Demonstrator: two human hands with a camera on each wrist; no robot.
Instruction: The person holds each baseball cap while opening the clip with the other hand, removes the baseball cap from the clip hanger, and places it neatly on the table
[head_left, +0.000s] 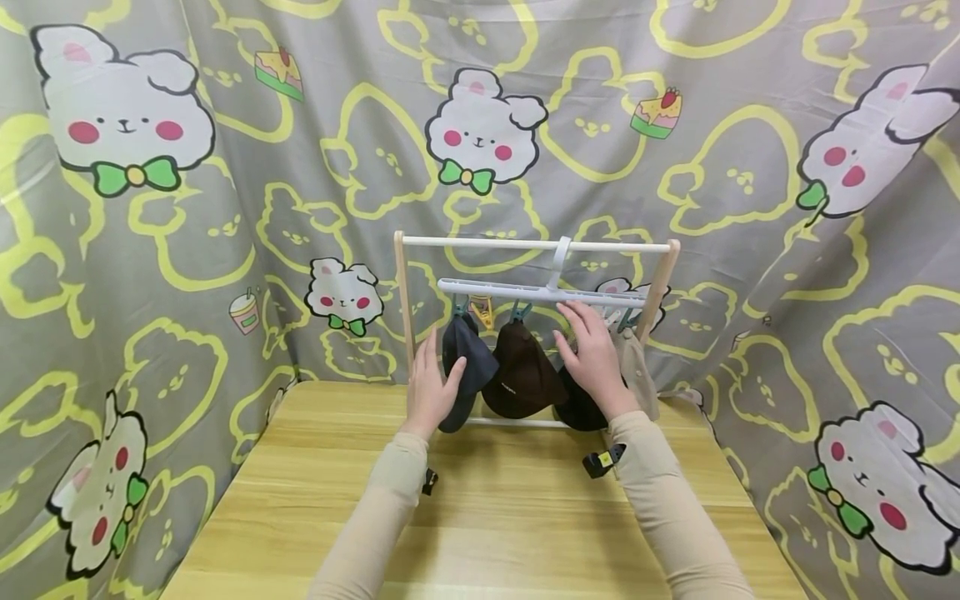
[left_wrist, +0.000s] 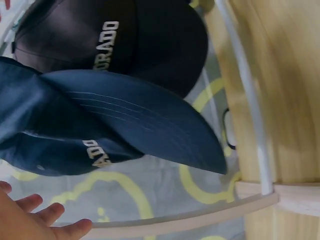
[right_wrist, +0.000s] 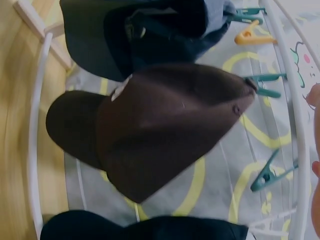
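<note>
A white clip hanger (head_left: 495, 290) hangs by its hook from a small rack and bears several caps. My left hand (head_left: 431, 390) is beside the navy cap (head_left: 468, 367) at the left end, fingers extended; the left wrist view shows its fingertips apart from the cloth. The brown cap (right_wrist: 165, 125) hangs in the middle from a teal clip (right_wrist: 267, 85). My right hand (head_left: 595, 354) is raised in front of the hanger's right half, fingers loosely spread and holding nothing visible. It partly hides a black cap (head_left: 581, 407) and a beige cap (head_left: 639, 371).
The rack has wooden side posts (head_left: 406, 300) and a white top rod (head_left: 480, 243), plus a white bottom rod (left_wrist: 252, 100). A yellow clip (right_wrist: 252, 35) and an unoccupied teal clip (right_wrist: 265, 177) hang along the hanger. Below is a wooden table (head_left: 315, 500), with a patterned curtain (head_left: 300, 208) around it.
</note>
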